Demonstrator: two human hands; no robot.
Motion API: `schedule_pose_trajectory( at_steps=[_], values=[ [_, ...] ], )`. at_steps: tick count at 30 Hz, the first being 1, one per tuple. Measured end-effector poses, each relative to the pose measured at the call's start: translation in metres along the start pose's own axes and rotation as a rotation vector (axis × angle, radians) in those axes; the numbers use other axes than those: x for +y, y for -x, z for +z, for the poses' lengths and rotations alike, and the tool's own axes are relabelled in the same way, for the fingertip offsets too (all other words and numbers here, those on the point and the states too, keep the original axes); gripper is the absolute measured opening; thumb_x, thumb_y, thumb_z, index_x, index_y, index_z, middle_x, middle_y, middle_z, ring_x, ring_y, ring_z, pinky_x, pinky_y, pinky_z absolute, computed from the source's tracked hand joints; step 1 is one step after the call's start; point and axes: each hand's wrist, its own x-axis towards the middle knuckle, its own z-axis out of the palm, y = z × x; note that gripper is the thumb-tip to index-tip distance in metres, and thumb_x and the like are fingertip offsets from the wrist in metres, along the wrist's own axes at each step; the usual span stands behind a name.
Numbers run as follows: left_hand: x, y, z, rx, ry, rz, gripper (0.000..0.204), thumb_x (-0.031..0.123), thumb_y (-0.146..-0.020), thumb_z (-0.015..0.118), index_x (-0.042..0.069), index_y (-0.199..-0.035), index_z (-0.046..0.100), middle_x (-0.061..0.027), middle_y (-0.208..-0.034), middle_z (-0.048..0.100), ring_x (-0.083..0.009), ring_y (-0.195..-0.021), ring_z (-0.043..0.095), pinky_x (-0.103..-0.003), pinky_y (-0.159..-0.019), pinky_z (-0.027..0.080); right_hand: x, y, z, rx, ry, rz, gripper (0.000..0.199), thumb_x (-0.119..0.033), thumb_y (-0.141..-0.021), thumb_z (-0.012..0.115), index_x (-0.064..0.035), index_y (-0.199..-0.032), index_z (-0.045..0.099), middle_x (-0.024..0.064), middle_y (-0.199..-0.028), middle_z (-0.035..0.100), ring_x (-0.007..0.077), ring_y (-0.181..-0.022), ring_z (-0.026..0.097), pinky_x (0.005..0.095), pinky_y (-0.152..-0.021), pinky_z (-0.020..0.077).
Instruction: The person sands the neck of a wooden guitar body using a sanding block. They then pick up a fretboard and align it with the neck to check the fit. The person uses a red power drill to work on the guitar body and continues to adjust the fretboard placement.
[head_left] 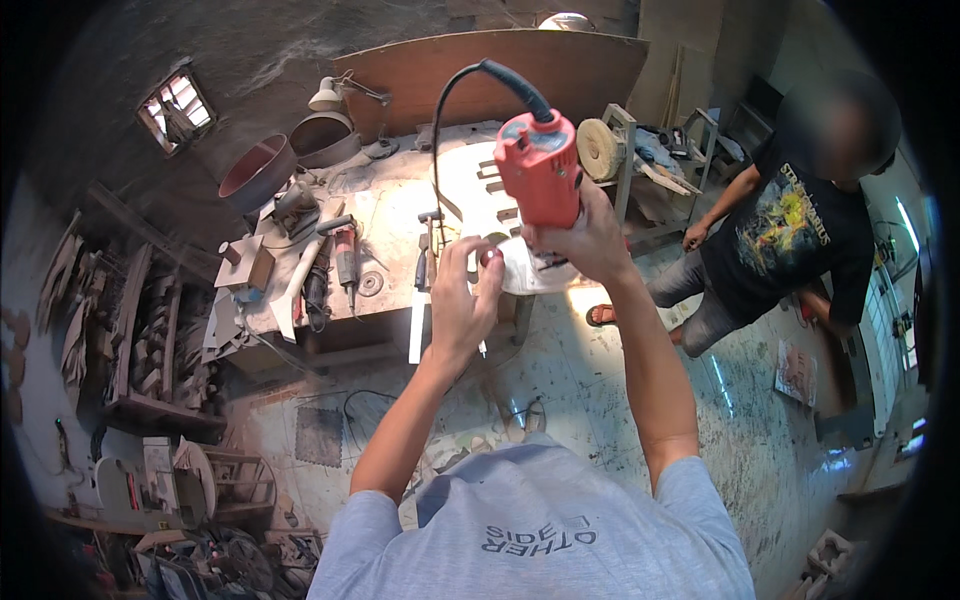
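Note:
My right hand [588, 240] is wrapped round the lower body of a red corded power tool [540, 170]. The tool is raised upright over the front edge of the workbench [385, 235], its black cord looping up and to the left. My left hand [465, 305] is just left of the tool's lower end, thumb and fingers curled toward each other. Whatever lies between those fingertips is too small to make out. Behind the tool lies a pale, flat piece with dark slots [487, 205], partly covered by it. The tool's working end is hidden by my hands.
A second red and grey power tool [346, 258] lies on the bench to the left, near a small wooden box [245, 265] and a lamp [328, 95]. Another person [790, 220] stands at the right. Wood offcuts fill a rack [150, 340] at the left.

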Motion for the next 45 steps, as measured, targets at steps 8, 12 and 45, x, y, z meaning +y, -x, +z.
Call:
schedule_pose_trajectory(
  at_steps=[8, 12, 45],
  values=[
    [-0.088, -0.060, 0.030, -0.131, -0.514, -0.166, 0.076, 0.056, -0.101, 0.055, 0.001, -0.152, 0.047, -0.0328, -0.162, 0.034, -0.0505, -0.152, 0.029, -0.067, -0.121, 0.021, 0.083, -0.033, -0.004, 0.170, -0.171, 0.059, 0.058, -0.017, -0.075, 0.086, -0.0028, -0.125, 0.059, 0.0060, -0.109, 0.068, 0.0126, -0.096, 0.065, 0.0311, -0.085, 0.0563],
    [-0.110, -0.067, 0.029, -0.211, -0.659, -0.244, 0.082, 0.072, -0.094, 0.054, 0.022, -0.158, 0.045, -0.0304, -0.166, 0.027, -0.0495, -0.153, 0.026, -0.078, -0.117, 0.002, 0.129, -0.032, -0.005, 0.199, -0.169, 0.038, 0.058, -0.021, -0.075, 0.086, -0.0031, -0.124, 0.059, 0.0064, -0.109, 0.068, 0.0154, -0.099, 0.065, 0.0335, -0.088, 0.0546],
    [-0.053, -0.096, 0.053, -0.116, -0.177, -0.221, 0.049, 0.026, -0.095, 0.070, -0.003, -0.134, 0.064, -0.0263, -0.132, 0.067, -0.0391, -0.117, 0.069, -0.043, -0.098, 0.055, 0.161, -0.040, -0.004, 0.121, 0.043, 0.115, 0.042, -0.019, -0.077, 0.086, -0.0030, -0.109, 0.064, 0.0013, -0.098, 0.068, 0.0108, -0.090, 0.063, 0.0312, -0.081, 0.0534]
  ],
)
